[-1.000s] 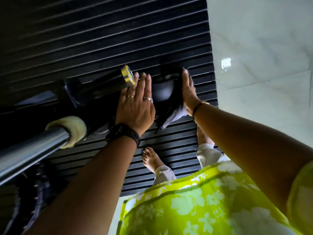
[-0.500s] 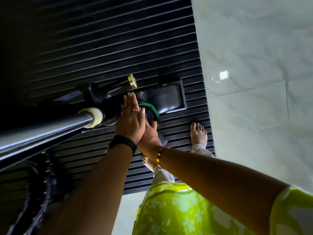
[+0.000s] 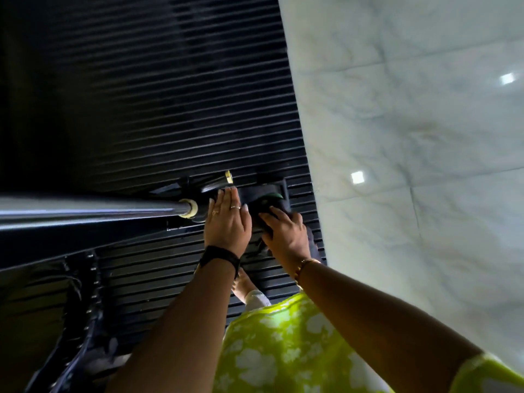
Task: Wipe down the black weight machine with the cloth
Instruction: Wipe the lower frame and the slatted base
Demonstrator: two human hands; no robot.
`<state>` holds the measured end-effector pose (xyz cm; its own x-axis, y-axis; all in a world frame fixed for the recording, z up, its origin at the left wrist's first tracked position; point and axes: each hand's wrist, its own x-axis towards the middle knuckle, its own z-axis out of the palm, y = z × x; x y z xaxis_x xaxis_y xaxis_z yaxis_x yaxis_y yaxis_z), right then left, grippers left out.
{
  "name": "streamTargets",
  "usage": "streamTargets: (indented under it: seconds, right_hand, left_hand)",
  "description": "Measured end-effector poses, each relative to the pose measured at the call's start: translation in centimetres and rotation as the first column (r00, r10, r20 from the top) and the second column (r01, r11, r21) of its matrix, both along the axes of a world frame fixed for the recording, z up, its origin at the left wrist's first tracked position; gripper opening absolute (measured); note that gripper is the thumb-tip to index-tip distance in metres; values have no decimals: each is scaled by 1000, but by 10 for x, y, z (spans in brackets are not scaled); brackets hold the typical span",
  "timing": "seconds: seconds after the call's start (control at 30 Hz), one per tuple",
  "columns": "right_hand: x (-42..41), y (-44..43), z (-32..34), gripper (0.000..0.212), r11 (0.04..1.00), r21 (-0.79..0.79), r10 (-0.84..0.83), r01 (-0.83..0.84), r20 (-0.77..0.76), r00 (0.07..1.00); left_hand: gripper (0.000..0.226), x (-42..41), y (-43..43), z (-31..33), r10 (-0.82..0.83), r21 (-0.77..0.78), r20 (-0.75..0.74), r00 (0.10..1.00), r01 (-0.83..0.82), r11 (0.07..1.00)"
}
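Note:
The black weight machine's frame (image 3: 85, 236) runs in from the left, with a steel bar (image 3: 93, 208) ending in a cream collar (image 3: 190, 207) and a black peg with a brass tip (image 3: 228, 176). My left hand (image 3: 226, 222) lies flat with straight fingers on the machine beside the collar. My right hand (image 3: 286, 234) presses a dark cloth (image 3: 310, 239) against the machine's black end part (image 3: 263, 192); its fingers spread over the cloth, which hangs below the palm. A green edge (image 3: 273, 196) shows above my right fingers.
Black ribbed rubber matting (image 3: 170, 109) covers the floor under the machine. White marble floor (image 3: 411, 137) lies to the right. My bare foot (image 3: 243, 285) stands on the mat below my hands. Black studded machine parts (image 3: 79, 321) sit at lower left.
The view has pulled back and swung. My right hand with the cloth has shifted from under my left hand out to the right side of the end part. My left hand stays flat there.

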<state>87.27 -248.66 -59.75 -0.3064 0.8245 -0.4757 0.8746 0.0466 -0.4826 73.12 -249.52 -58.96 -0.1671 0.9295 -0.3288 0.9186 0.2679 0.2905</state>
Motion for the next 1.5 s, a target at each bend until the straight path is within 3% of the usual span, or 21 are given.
streamTargets:
  seconds: [0.17, 0.33, 0.53, 0.73, 1.0, 1.5]
  right_hand:
    - [1, 35, 84, 38, 996, 85, -37, 38, -11, 999]
    - [1, 44, 169, 49, 985, 169, -31, 47, -93, 995]
    - [1, 40, 235, 43, 918, 274, -227, 287, -229, 947]
    - [21, 48, 281, 39, 893, 312, -277, 325, -189, 942]
    - [42, 97, 324, 28, 902, 379, -162, 207, -146, 976]
    - [110, 207, 360, 35, 851, 522, 52, 57, -190, 980]
  left_hand:
    - [52, 0, 11, 81, -184, 129, -103, 978, 196, 972]
    - [53, -4, 15, 153, -60, 172, -108, 992, 78, 982]
    - [58, -2, 35, 221, -107, 267, -101, 989, 130, 955]
    - [52, 2, 55, 272, -155, 357, -168, 973, 207, 911]
    - [52, 19, 90, 312, -180, 333, -236, 955, 253, 908]
    - [52, 101, 187, 335, -40, 369, -262, 964, 139, 919]
